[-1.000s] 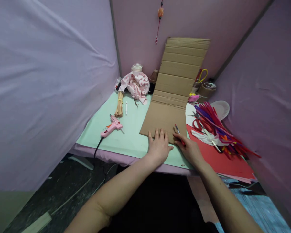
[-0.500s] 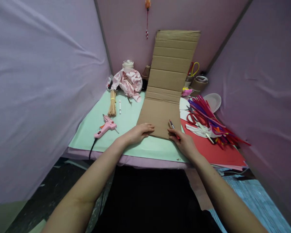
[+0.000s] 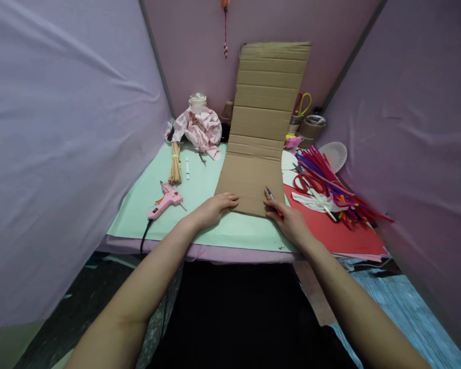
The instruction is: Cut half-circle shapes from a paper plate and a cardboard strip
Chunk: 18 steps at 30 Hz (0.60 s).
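Observation:
A long piece of brown cardboard point(image 3: 249, 174) lies on the pale green table sheet; its creased far part bends up against the back wall. On its near left corner rests my left hand point(image 3: 217, 207), open, its fingers stretched over the surface and holding nothing. At the near right corner, my right hand point(image 3: 288, 220) is closed around a red pen point(image 3: 269, 193) with its tip pointing away from me. The fingers of that hand also touch the cardboard's edge. Part of the pen is hidden in the grip.
To the left are a pink glue gun point(image 3: 165, 201), a bundle of thin sticks point(image 3: 175, 164) and a crumpled pink cloth point(image 3: 202, 128). Red scissors point(image 3: 309, 183), pipe cleaners point(image 3: 326, 171) and red paper point(image 3: 338, 236) lie on the right. Behind stands a jar point(image 3: 313, 128).
The whole view has shifted slightly, so things appear a little further left and higher. Both hands keep the same places on the cardboard, and the pen stays in my right hand.

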### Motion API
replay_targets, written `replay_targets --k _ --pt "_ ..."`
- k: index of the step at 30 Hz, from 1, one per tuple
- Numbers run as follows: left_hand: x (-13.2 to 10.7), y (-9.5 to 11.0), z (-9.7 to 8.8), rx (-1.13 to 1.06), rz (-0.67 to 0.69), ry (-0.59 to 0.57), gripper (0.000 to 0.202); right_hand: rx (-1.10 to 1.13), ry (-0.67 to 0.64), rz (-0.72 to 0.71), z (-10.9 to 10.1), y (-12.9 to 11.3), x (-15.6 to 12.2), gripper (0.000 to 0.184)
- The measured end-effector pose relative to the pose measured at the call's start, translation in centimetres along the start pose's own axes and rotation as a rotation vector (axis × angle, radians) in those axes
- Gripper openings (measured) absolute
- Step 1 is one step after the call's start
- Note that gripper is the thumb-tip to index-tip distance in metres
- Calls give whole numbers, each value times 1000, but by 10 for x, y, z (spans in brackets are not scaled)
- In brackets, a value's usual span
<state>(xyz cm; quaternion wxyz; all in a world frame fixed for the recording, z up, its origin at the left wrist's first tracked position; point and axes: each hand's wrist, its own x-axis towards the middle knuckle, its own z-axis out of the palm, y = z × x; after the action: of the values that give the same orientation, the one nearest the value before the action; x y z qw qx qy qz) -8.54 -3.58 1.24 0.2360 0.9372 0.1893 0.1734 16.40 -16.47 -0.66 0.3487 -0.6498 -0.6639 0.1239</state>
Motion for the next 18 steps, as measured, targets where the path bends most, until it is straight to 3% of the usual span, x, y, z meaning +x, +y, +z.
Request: replay_targets --k 10,14,18 --pt "-1 4 -2 51 10 0 34 -16 6 -13 0 0 0 29" --pt "2 24 -6 172 -28 -20 33 9 2 8 -1 -1 1 28" --pt "12 54 5 397 -211 -30 30 45 -19 36 -4 -3 2 28"
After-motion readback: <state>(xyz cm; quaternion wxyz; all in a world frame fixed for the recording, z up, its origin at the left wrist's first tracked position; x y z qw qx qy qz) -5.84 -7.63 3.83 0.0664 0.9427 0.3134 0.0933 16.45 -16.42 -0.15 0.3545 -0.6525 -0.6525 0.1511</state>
